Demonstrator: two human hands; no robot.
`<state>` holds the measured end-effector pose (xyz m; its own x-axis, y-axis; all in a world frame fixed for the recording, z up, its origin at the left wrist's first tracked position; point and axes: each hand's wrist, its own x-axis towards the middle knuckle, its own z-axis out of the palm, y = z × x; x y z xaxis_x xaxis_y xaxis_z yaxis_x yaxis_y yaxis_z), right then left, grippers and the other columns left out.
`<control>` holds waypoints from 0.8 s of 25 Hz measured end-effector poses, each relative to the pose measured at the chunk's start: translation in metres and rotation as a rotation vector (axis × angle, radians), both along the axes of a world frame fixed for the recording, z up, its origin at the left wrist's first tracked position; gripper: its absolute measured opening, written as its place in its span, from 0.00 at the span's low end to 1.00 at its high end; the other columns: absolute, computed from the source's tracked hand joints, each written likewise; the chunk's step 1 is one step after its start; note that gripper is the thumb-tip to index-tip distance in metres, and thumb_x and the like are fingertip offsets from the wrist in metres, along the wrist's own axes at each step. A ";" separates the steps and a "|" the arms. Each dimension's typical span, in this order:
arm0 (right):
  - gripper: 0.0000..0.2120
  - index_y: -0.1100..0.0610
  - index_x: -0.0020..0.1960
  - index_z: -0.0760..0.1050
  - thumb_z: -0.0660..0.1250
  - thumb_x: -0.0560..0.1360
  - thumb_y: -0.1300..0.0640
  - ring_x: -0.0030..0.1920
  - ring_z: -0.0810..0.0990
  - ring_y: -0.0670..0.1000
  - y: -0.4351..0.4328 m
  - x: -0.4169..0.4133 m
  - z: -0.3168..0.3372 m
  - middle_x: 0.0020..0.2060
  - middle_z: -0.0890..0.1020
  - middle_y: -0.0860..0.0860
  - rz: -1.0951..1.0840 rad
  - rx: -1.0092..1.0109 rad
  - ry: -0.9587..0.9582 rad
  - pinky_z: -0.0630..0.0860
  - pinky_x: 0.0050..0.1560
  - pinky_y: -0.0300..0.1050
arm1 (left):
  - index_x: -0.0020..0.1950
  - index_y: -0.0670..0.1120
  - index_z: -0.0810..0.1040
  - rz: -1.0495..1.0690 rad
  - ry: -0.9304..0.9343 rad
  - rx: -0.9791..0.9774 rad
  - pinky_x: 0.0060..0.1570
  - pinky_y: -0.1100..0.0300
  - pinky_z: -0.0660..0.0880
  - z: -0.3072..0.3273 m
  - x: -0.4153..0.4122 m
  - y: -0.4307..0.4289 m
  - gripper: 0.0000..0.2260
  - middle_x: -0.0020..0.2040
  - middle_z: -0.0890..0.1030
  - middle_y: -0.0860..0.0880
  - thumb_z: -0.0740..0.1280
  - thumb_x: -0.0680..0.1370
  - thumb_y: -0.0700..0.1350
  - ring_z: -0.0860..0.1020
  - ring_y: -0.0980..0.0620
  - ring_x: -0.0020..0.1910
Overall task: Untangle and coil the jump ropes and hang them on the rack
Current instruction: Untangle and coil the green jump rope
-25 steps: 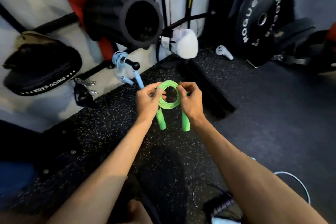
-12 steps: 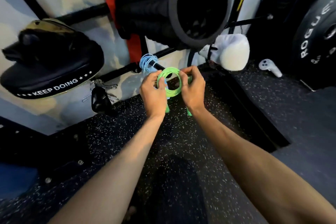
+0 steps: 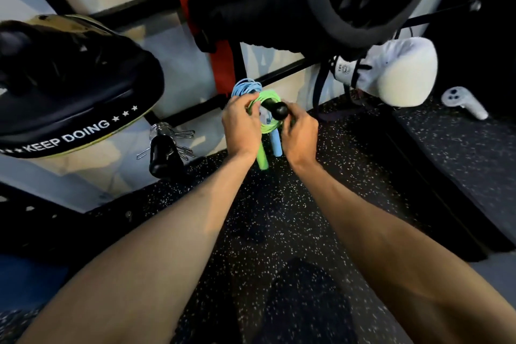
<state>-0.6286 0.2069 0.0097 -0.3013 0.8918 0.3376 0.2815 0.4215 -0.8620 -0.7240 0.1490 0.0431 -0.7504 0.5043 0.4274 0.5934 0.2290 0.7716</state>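
Two hands on one green jump rope (image 3: pixel 266 99): your left hand (image 3: pixel 241 126) pinches the coil's left edge, and your right hand (image 3: pixel 300 134) curls round its right edge. Between your fingertips the black peg knob (image 3: pixel 277 110) pokes through the loop. A green handle (image 3: pixel 262 158) hangs below your left palm, with a blue handle (image 3: pixel 276 145) just beside it. The blue jump rope (image 3: pixel 245 88) sits coiled just beyond your left fingers, touching the green. Well left of your left fingers is a black focus pad (image 3: pixel 69 86); right of your right fingers, a white boxing glove (image 3: pixel 396 72)
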 end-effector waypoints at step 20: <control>0.08 0.55 0.57 0.77 0.63 0.80 0.58 0.46 0.82 0.53 -0.034 0.155 -0.004 0.45 0.84 0.52 0.244 -0.374 -0.513 0.77 0.44 0.46 | 0.59 0.48 0.78 -0.211 -0.005 -0.947 0.52 0.50 0.78 0.012 0.064 -0.083 0.10 0.57 0.81 0.43 0.63 0.80 0.41 0.79 0.41 0.55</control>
<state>-0.4733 0.1734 0.0057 -0.5487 0.8066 -0.2196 0.6284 0.2247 -0.7448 -0.6598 0.0658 0.0552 -0.6059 0.7622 -0.2277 0.6905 0.6461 0.3252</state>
